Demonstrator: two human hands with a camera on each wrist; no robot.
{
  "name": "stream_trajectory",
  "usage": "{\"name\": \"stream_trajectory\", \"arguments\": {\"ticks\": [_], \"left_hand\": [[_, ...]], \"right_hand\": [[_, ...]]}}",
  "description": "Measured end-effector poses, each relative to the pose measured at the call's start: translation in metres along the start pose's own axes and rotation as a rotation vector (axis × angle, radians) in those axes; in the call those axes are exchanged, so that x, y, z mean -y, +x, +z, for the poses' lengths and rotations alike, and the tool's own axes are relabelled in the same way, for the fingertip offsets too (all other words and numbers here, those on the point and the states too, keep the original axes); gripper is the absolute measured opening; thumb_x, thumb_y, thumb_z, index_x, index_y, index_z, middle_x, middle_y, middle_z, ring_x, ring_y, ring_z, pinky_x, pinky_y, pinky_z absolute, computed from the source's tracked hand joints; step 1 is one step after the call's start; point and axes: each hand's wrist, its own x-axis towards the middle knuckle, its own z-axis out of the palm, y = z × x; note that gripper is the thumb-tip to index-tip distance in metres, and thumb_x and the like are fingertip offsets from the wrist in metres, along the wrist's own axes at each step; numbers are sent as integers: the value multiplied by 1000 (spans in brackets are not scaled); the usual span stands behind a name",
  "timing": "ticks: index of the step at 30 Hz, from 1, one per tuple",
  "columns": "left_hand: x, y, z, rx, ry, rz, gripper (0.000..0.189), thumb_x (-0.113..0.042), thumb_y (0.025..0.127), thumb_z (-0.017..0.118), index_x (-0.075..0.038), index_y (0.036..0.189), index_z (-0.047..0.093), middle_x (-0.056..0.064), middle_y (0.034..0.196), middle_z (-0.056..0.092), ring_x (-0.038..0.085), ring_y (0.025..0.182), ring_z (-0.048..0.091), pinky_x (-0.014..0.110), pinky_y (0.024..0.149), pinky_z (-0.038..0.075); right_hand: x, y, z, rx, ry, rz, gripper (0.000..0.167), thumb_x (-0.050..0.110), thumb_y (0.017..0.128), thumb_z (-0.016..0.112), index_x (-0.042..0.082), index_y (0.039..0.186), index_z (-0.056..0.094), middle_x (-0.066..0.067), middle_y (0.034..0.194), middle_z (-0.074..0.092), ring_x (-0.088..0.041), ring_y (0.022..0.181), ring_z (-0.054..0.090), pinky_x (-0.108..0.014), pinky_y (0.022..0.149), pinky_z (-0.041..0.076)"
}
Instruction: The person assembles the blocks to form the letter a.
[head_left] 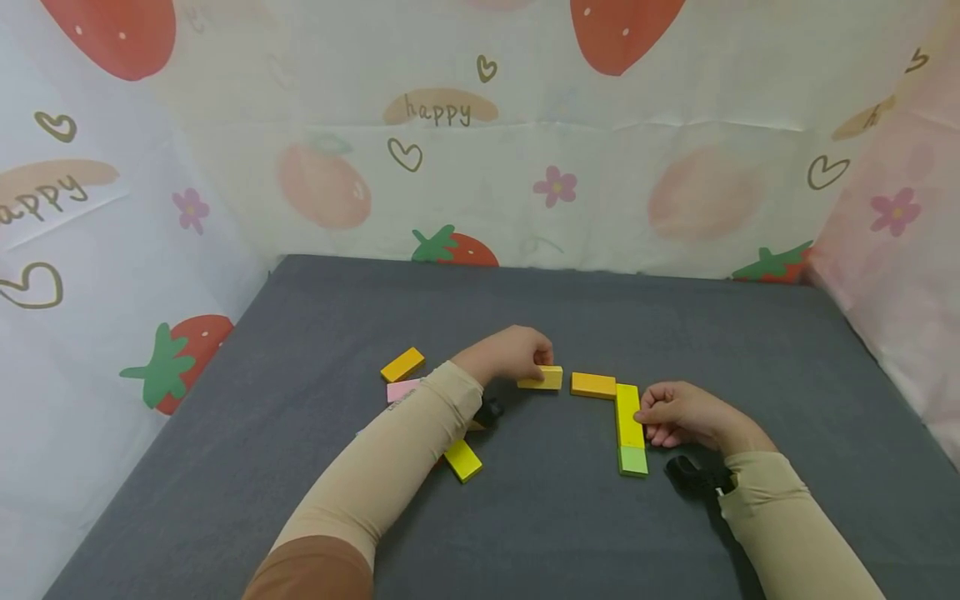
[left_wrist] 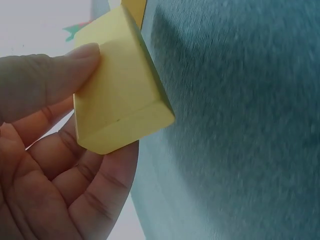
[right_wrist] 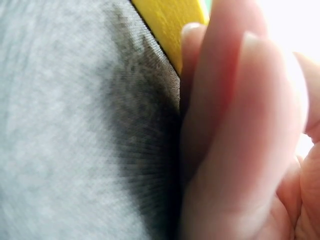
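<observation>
One yellow block (head_left: 542, 380) in left fingers' (left_wrist: 112, 180) grip — gap past right edge; right fingers (right_wrist: 250, 100) relaxed

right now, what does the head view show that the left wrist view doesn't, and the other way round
Only the head view: the right hand, a light green block and a pink block partly covered by the beige fabric left sleeve.

Only the left wrist view: the palm side of the left hand, up close.

Both: that hand holding a pale yellow rectangular block, and the grey cloth.
</observation>
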Motion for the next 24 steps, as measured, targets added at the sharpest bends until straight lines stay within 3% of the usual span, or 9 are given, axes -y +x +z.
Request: {"name": "stream_trajectory", "arguments": {"ticks": [10, 24], "left_hand": [[-7, 4, 6, 13, 14, -6, 12, -12, 93, 63, -11, 104, 69, 4, 103, 67, 15, 84, 56, 27, 74, 49], [-8, 9, 8, 41, 59, -36, 21, -12, 97, 55, -11, 114, 68, 6, 113, 68, 16, 89, 59, 30, 78, 50]], "right_hand": [[0, 0, 1, -9, -7, 2, 17, 22, 94, 65, 8, 90, 57, 2, 69, 62, -6, 55, 59, -20, 54, 51], [2, 0, 1, -14, 6, 31, 17, 22, 93, 65, 8, 89, 56, 2, 68, 62, -6, 55, 59, -19, 54, 51]]}}
